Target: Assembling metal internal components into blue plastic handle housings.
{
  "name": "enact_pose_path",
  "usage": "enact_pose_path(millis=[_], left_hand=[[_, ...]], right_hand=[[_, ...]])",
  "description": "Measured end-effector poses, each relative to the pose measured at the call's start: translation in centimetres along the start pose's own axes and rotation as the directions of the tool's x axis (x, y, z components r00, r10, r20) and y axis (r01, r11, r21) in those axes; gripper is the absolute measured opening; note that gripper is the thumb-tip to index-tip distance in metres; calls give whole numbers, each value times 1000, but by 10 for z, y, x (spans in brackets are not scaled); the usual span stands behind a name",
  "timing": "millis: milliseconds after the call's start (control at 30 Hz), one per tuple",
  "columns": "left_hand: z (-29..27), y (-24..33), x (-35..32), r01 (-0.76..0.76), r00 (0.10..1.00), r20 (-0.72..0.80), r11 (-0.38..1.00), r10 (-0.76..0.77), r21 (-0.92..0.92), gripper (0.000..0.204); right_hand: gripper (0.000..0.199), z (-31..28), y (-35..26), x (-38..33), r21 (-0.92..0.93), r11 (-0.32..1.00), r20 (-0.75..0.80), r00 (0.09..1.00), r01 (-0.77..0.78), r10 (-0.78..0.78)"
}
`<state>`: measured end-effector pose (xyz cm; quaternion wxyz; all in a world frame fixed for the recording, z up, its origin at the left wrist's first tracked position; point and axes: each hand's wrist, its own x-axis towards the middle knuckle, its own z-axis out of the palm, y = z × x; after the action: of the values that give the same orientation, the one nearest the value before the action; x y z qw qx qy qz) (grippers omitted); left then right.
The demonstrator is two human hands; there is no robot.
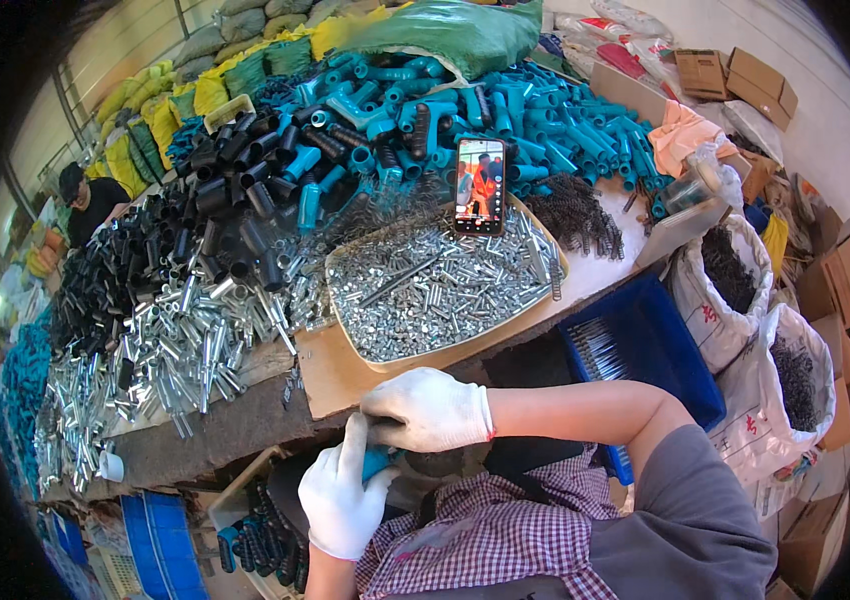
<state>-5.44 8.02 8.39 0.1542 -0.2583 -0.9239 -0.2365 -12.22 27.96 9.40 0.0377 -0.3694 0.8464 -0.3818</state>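
In front of my body, close to the table's edge, my two white-gloved hands meet. My left hand (345, 500) is closed round a teal plastic part (376, 461), mostly covered by the gloves. My right hand (427, 410) lies just above it, fingers curled in at the part's upper end; anything pinched there is hidden. Beyond them stands a shallow tray (385, 366) filled with small silver metal pins, with a thin dark rod (400, 282) lying across them. A phone (480, 187) with a lit screen is propped upright at the tray's far side.
Teal handle-shaped parts (535, 125) are heaped at the back, black sleeves (160, 215) and silver tubes (195, 345) to the left. Dark springs (577, 215) lie right of the tray. A blue bin (635, 340) and white sacks (780, 375) stand right. Another person (95, 200) is far left.
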Motion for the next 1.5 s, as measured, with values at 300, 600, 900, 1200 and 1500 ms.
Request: enact_pose_path(millis=[300, 600, 900, 1200, 1500], left_hand=[[-1, -1, -3, 29, 1000, 5, 998, -29, -54, 86], [2, 13, -9, 384, 923, 145, 819, -357, -427, 70], [4, 9, -13, 215, 975, 26, 911, -220, -352, 49], [7, 6, -22, 306, 942, 39, 805, -333, -508, 47], [1, 6, -11, 436, 781, 255, 204, -570, -877, 43]], right_hand=[[23, -2, -1, -18, -198, 944, 5, 963, 264, -268], [24, 1, 4, -19, -385, 796, 91, 877, 467, -471], [16, -50, 45, 7, -544, 831, -334, 938, -118, -86], [19, -45, 70, 21, -498, 843, -340, 940, -205, 28], [16, -45, 41, 5, 3, 999, -404, 914, -43, 41]])
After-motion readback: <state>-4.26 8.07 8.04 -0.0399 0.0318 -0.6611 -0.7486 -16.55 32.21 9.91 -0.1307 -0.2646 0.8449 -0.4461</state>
